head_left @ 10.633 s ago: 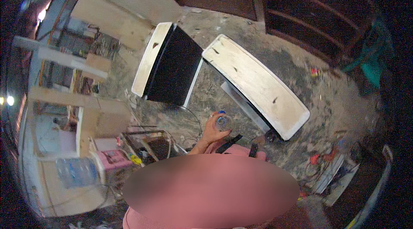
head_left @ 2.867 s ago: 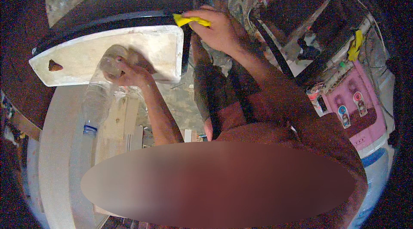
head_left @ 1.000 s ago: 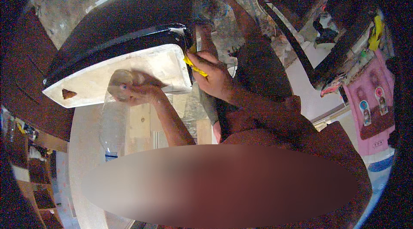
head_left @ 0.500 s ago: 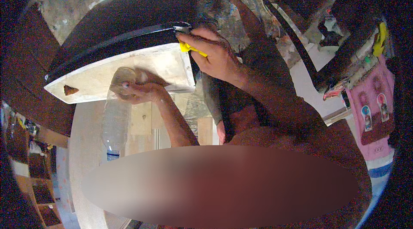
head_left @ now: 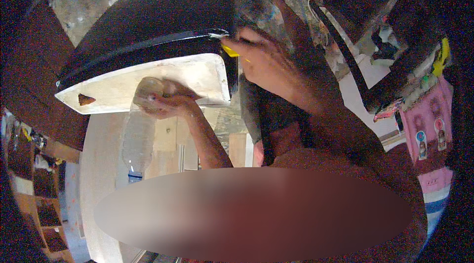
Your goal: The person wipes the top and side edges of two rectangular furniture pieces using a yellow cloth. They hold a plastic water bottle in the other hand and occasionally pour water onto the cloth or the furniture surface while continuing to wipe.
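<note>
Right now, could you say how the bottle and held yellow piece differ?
The bottle is clear, the yellow piece opaque. The bottle is long; what shows of the yellow piece is small. The left hand holds the bottle, the right hand the yellow piece. Both are held.

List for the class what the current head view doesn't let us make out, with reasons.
Full shape of the yellow piece: head view, partly covered by the right hand.
Contents of the clear bottle: head view, too grainy.
Details on the pink panel: head view, too small.
Whatever lies under the blurred oval: head view, masked.
</note>
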The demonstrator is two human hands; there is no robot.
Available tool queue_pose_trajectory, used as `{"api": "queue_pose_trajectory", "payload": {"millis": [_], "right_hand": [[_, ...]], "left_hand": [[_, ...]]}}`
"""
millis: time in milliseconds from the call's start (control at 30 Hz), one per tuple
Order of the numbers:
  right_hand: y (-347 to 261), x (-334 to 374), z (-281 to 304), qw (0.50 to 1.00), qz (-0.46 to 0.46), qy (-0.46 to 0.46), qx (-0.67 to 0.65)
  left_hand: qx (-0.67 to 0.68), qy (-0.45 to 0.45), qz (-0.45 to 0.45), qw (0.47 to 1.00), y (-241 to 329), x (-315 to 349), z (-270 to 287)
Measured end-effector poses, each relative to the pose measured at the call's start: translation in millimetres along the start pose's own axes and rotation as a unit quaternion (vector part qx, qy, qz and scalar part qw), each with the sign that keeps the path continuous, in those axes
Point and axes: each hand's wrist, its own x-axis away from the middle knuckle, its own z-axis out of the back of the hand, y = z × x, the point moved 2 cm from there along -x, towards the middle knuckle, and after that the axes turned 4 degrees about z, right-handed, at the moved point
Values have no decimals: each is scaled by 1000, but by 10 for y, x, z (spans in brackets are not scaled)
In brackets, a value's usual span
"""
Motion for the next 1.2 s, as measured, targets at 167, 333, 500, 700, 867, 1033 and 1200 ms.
{"api": "queue_pose_trajectory", "payload": {"millis": [167, 333, 500, 700, 867, 1033, 1200], "right_hand": [[17, 79, 165, 996, 55, 71, 27], [10, -340, 247, 993, 75, -43, 87], [-74, -472, 204, 963, 183, -43, 194], [88, -380, 410, 986, 136, -49, 86], [133, -692, 542, 985, 157, -30, -68], [129, -959, 450, 972, 101, -152, -146], [214, -1053, 204, 961, 39, -212, -176]], "left_hand": [[182, -12, 105, 978, 132, 39, 4], [99, -31, 13, 995, 178, 71, -3], [224, -5, 127, 966, 352, 124, -56], [200, 16, 167, 965, 543, 130, -122], [191, -27, 95, 977, 284, 123, -29], [31, -5, -14, 999, 196, 94, 3], [198, 23, 116, 973, 366, 143, -81]]}}
